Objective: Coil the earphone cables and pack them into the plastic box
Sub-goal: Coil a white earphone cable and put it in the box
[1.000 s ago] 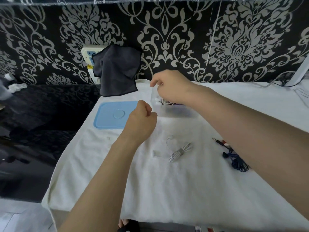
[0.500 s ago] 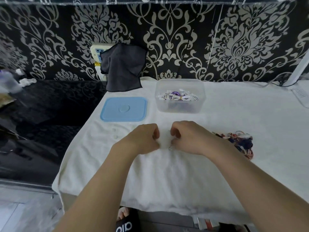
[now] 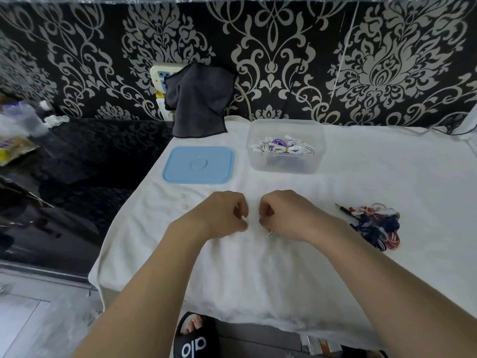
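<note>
My left hand (image 3: 227,215) and my right hand (image 3: 284,215) sit close together at the middle of the white cloth, fingers curled. Both pinch a white earphone cable (image 3: 270,233); a small white end shows at the left fingertips and a bit of cable pokes out under the right hand. Most of that cable is hidden by the hands. Behind them stands the clear plastic box (image 3: 285,165), open, with several coiled white and purple earphones (image 3: 282,146) inside. A tangled pile of dark blue and red-white earphone cables (image 3: 375,227) lies to the right.
The box's blue lid (image 3: 198,165) lies flat left of the box. A dark grey cloth (image 3: 200,99) hangs on the patterned wall over a socket. Two small white ear tips (image 3: 183,201) lie on the white cloth (image 3: 335,280). A dark glossy surface is at the left.
One second ago my right hand reached into the box and my left hovered above the cloth. Both hands have come down together onto the white cable and now pinch it.
</note>
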